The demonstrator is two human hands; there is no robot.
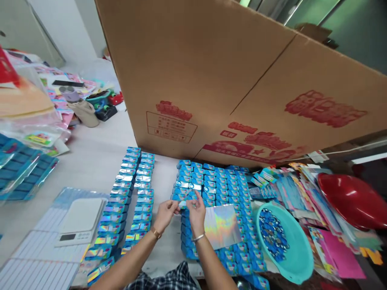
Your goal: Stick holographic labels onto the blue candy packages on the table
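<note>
My left hand (pixel 164 215) and my right hand (pixel 197 213) meet over the left edge of a block of small blue boxes (pixel 211 177). Both hands are closed in a pinch on a small pale piece (pixel 182 204); its kind is too small to make out. A shiny rainbow-silver sheet (pixel 223 226) lies on the boxes, just right of my right hand. Left of my hands run two columns of blue boxes (pixel 143 209), with shiny rainbow patches on their tops.
A big cardboard carton (pixel 193 80) walls off the back. At right are a turquoise basin (pixel 298 253) with small blue pieces, stacked printed packaging (pixel 290 193) and a red scoop-like container (pixel 353 201). At left stand a white scale (pixel 83 217) and a beige bottle (pixel 83 110).
</note>
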